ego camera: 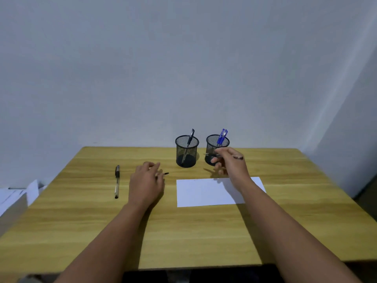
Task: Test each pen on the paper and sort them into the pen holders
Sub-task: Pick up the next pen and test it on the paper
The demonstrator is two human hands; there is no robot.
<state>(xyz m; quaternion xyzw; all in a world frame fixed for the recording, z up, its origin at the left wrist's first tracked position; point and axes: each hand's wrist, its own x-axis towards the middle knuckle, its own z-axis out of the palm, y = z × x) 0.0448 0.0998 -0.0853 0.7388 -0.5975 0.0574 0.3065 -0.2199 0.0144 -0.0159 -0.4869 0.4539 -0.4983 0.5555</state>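
Note:
Two black mesh pen holders stand at the back of the wooden table. The left holder (186, 152) has one black pen in it; the right holder (213, 146) has two blue pens (222, 136). My right hand (230, 164) is raised in front of the right holder and grips a pen (237, 157) held level. A white paper (204, 194) lies below that hand. My left hand (145, 181) rests on the table left of the paper, over a small dark pen (164, 174) whose tip pokes out. A black-capped pen (117, 181) lies further left.
A stack of white papers (14, 198) sits off the table's left edge. A plain wall rises right behind the holders. The table's front edge (183, 266) is near my body.

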